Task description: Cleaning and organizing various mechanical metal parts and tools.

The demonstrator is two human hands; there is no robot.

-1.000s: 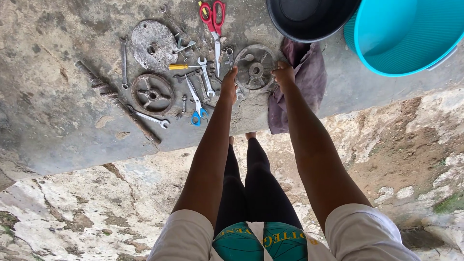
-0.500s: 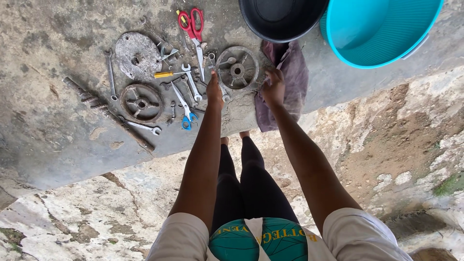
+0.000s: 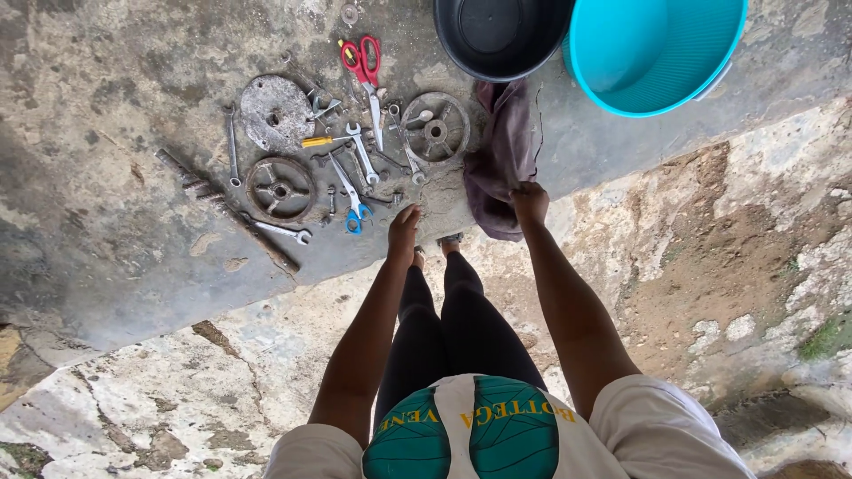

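Setting: outdoors, seen from above; a stained grey concrete slab (image 3: pixel 106 231) meets pale, cracked rocky ground and brown dirt.
Person: stands at the slab's edge in dark leggings, both bare arms reaching down and forward.
Left hand: the left hand (image 3: pixel 404 232) hangs over the slab's near edge, fingers straight and held together, gripping nothing; whether the fingertips touch the concrete I cannot tell.
Right hand: the right hand (image 3: pixel 530 202) is at the lower end of the purple-brown cloth (image 3: pixel 501 155), fingers curled down onto it; whether they pinch the fabric or only rest on it cannot be told.
Cloth: crumpled, lying from the black tub down to the slab's edge, just right of the spoked metal wheel (image 3: pixel 435 128).
Spoked wheel: flat on the slab, well ahead of both hands, touched by neither.
Tools: a loose cluster left of that wheel holds red-handled scissors (image 3: pixel 364 62), a yellow-handled screwdriver (image 3: pixel 318 141), blue-handled pliers (image 3: pixel 353 206) and several wrenches (image 3: pixel 362 153).
Other parts: a second spoked wheel (image 3: pixel 280 189) and a round corroded plate (image 3: pixel 276 112) lie farther left, with a long threaded rod (image 3: pixel 226 211) running diagonally beside them.
Containers: a black tub (image 3: pixel 501 35) and a turquoise basin (image 3: pixel 652 53) stand side by side at the top edge.
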